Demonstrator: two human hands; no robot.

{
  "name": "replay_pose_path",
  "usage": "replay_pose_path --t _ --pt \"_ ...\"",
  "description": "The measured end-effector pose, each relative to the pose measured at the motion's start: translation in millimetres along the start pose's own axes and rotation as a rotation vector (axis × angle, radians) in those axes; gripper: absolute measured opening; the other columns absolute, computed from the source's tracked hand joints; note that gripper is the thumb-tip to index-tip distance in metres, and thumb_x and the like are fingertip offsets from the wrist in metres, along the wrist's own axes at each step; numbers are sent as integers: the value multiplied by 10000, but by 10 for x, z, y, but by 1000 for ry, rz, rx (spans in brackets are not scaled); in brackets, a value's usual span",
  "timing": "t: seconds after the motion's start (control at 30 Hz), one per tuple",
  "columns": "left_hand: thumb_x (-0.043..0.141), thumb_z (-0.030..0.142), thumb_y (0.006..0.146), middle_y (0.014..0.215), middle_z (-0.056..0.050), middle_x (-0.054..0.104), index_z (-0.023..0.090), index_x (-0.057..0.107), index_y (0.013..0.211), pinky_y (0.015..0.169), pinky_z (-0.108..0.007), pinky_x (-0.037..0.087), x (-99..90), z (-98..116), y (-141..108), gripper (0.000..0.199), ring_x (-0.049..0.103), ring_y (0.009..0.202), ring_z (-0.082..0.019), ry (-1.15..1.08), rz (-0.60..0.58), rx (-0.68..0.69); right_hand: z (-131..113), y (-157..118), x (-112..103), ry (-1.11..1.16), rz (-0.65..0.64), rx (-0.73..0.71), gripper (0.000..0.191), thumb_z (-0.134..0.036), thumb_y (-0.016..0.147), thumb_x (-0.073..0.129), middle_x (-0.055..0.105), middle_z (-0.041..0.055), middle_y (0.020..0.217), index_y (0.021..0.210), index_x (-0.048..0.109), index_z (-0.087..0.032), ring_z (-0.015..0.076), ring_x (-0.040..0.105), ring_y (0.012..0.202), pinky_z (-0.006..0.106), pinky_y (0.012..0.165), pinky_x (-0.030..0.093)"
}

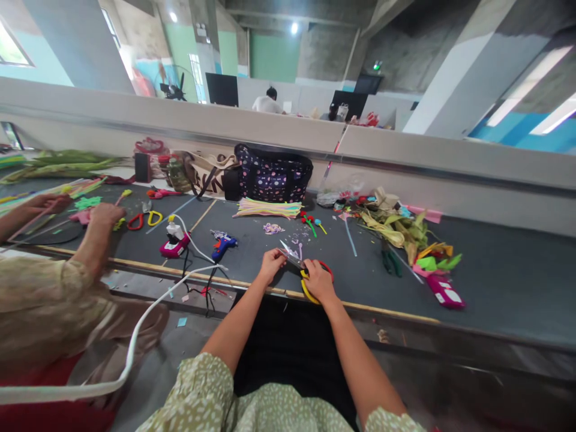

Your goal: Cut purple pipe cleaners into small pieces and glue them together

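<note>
At the table's front edge my right hand (318, 281) is closed on a pair of scissors (310, 293) with red and yellow handles. The blades point away from me and to the left. My left hand (272, 267) is pinched close beside the blades; what its fingertips hold is too small to make out. Just beyond the blades lie small purple scraps (294, 241) and a little heap of pale purple cut pieces (273, 228). Red and green stems (309, 223) and a bundle of pastel pipe cleaners (269, 208) lie farther back.
Left of me are a blue glue gun (223, 246), a magenta power strip (174, 246) and a white cable (135, 336). A co-worker's hand (105, 215) works at far left. Green-handled pliers (390, 261) and dried husks (396, 225) lie right; a dark patterned bag (274, 174) stands behind.
</note>
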State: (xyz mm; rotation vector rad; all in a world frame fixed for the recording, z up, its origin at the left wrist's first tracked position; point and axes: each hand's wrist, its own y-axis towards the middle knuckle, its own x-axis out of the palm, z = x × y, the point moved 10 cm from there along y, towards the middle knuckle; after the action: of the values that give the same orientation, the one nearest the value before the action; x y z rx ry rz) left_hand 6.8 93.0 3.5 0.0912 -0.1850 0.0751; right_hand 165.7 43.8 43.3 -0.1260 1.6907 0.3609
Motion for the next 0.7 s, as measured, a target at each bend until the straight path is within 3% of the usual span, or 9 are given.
replay_pose_path --t 0.7 --pt "668 284 622 509 2 571 125 636 665 479 -213 398 18 0 3 168 510 475 -101 4 3 9 6 38 21 -21 -45 18 308 -251 792 522 527 35 1036 1097 480 -248 155 559 887 227 671 378"
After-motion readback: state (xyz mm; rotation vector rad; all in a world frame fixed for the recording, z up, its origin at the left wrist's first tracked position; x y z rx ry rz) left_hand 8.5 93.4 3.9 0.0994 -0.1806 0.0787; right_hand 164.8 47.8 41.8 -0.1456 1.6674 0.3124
